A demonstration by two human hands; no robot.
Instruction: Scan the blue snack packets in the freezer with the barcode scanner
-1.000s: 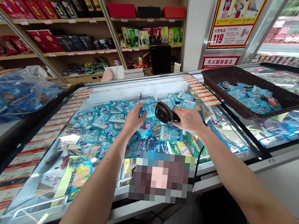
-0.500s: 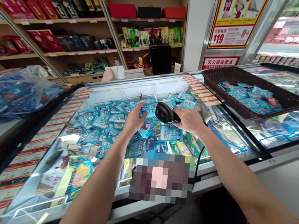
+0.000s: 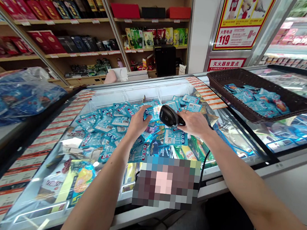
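My right hand [image 3: 193, 123] is closed round the handle of a black barcode scanner [image 3: 169, 116], whose head points left. A dark cable runs down from below that hand. My left hand [image 3: 140, 121] pinches the edge of a light-blue snack packet [image 3: 154, 111], just left of the scanner head. A bright patch of light falls on this packet. Many similar blue packets [image 3: 104, 124] lie in a loose heap on the glass top of the freezer around both hands. One packet [image 3: 175, 136] rests face down below the scanner.
A brown wicker basket [image 3: 269, 81] with several blue packets stands to the right on the freezer. On the left sits a clear plastic bag [image 3: 20, 97] full of blue packets. Price labels [image 3: 25, 156] line the freezer's sides. Shelves [image 3: 80, 52] of boxes and bottles rise behind.
The packet in my left hand is now brightly lit beside the scanner. Both hands stay in nearly the same place.
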